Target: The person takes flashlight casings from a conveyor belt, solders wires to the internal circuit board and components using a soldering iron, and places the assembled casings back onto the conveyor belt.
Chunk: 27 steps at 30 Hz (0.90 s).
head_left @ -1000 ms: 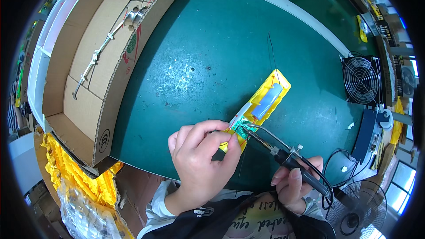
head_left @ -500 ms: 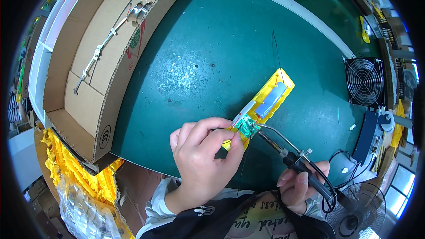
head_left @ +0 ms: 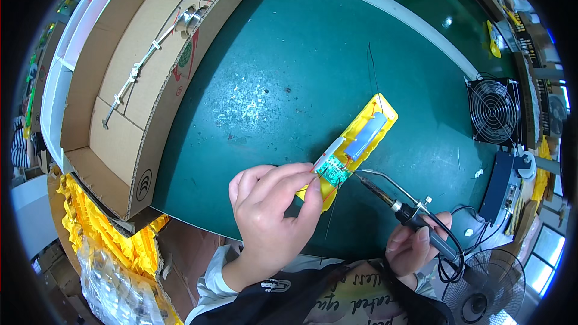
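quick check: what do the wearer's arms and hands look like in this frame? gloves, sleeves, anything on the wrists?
Both hands are bare: no gloves, and no rings, watch or band that can be seen. The left hand comes out of a pale grey-white sleeve cuff. The right hand shows only fingers and knuckles; its wrist and sleeve are hidden behind the dark garment with a yellowish printed panel at the lower edge.

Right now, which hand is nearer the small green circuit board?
Left. The left hand pinches the yellow casing's end right beside the green circuit board. The right hand sits off to the lower right, holding the soldering iron, whose tip reaches the board.
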### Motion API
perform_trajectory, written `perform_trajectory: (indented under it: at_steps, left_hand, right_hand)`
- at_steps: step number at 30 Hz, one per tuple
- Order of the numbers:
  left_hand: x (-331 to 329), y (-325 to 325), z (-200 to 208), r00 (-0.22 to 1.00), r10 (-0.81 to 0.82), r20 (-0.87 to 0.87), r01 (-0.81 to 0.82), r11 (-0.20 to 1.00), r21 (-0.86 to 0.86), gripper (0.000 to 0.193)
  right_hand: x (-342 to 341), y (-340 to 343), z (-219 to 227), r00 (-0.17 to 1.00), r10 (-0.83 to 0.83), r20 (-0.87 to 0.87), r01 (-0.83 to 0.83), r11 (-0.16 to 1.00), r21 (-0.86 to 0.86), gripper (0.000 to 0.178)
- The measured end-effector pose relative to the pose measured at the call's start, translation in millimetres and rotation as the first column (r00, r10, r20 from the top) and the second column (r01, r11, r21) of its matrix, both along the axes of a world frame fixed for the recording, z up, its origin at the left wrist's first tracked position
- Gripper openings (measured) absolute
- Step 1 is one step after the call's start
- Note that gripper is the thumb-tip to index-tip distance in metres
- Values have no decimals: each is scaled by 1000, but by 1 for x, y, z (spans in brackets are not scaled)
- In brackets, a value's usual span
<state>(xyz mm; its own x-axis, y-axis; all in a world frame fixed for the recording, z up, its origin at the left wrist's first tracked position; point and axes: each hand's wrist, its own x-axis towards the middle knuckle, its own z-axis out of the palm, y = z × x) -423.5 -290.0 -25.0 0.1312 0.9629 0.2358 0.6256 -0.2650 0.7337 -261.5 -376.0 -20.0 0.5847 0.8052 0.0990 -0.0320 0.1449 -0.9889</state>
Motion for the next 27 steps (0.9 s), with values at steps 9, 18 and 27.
perform_trajectory:
  at_steps: [9,18,27]
  left_hand:
    - [-2,-3,-2,988,39,147,-40,999,1,8]
    - [-8,-9,-16,994,-73,83,62,989,133,8]
    - [-6,-10,-18,996,-59,70,50,990,129,9]
  right_hand:
    - [13,-5,1,997,-71,-11,72,997,26,19]
    - [34,-16,-9,980,-169,102,176,982,-65,16]
    - [35,-13,-5,981,-188,44,191,979,-66,21]
